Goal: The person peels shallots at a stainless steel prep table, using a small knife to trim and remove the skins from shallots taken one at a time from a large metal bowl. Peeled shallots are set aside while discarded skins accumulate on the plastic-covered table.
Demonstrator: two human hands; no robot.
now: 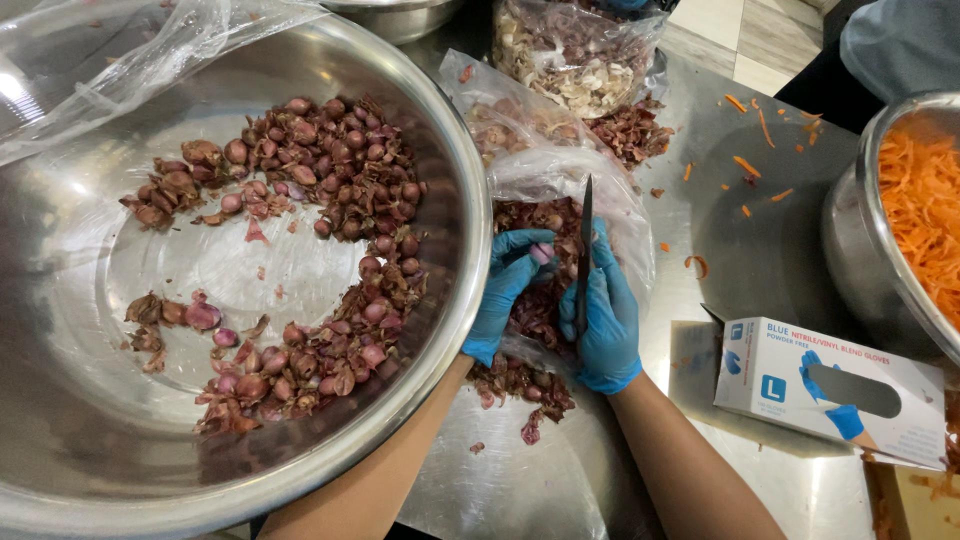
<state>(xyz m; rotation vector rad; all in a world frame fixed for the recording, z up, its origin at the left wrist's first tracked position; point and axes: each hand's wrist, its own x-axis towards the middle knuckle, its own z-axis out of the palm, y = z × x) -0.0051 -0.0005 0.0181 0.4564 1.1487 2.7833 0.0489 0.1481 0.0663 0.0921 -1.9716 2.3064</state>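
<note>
In the head view, a wide steel bowl [440, 130] was seen filling the left of the scene, with small unpeeled shallots [340, 160] heaped along its right inner wall and a few strays further left. Much of the bowl's floor was bare, so a good share of the heap could be judged as already worked through, though plenty was left unpeeled. Just right of the bowl, a clear plastic bag [560, 165] lay open on the steel table [740, 250], with reddish skins [520, 380] piled in it and spilling toward the near edge.

The left hand [505, 290], gloved in blue, was held over that bag, its fingertips pinched around one pale, partly peeled shallot [541, 252]. The right hand [605, 320], also gloved, was closed around the handle of a dark knife [584, 250], blade pointing away from the person and resting beside the pinched shallot; whether it touched could not be told.

Further right, a box of gloves [790, 375] lay near a second bowl [850, 250] holding shredded carrot [920, 210]. At the far side, another bag of peelings [575, 55] was seen.
</note>
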